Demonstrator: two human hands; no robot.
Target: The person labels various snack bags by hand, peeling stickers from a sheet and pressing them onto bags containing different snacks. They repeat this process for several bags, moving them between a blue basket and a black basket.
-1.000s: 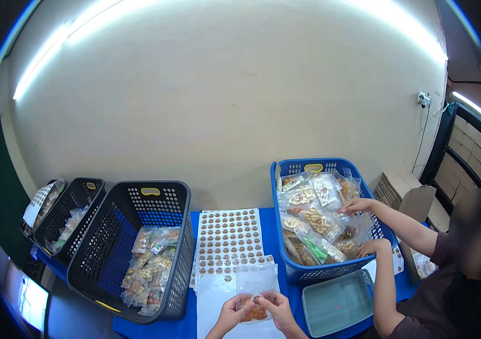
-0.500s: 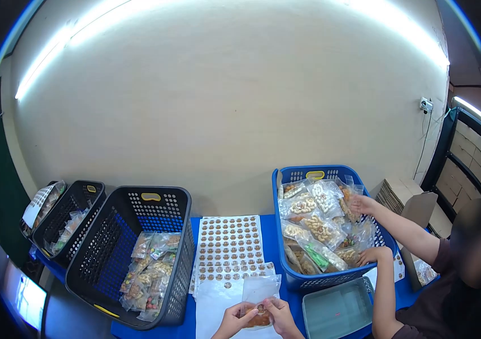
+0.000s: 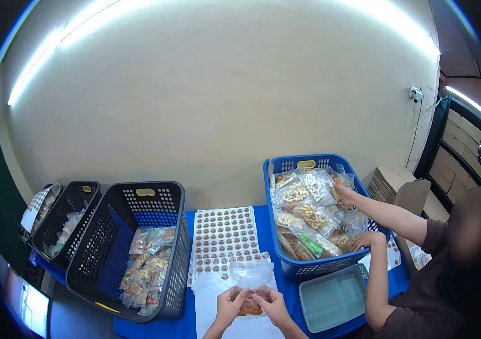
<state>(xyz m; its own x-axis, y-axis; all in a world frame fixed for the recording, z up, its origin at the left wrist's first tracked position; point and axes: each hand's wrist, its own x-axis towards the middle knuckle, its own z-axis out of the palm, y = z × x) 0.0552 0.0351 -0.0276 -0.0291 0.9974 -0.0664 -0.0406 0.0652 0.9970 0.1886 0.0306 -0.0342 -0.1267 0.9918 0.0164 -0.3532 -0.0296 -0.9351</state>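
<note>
A clear plastic bag [image 3: 251, 272] with orange-brown contents is held low in front of me, above white paper. My left hand [image 3: 229, 305] pinches its left side and my right hand [image 3: 272, 305] its right side. Both thumbs meet near the middle of the bag, over a small round label that they partly cover. The bag's upper part stands out flat and see-through beyond my fingers. Just past it lie sheets of round brown stickers [image 3: 223, 234].
To the left stands a black basket [image 3: 179, 260] with several snack packets, two smaller baskets beyond it. A blue basket [image 3: 331, 263] piled with nut packets is at right, where a co-worker's hands [image 3: 345, 195] reach in. A greenish tray [image 3: 331, 299] sits before it.
The view has shifted slightly. My thumbs have come closer together over the label on the bag. The co-worker's far hand has moved further into the blue basket's packets.
</note>
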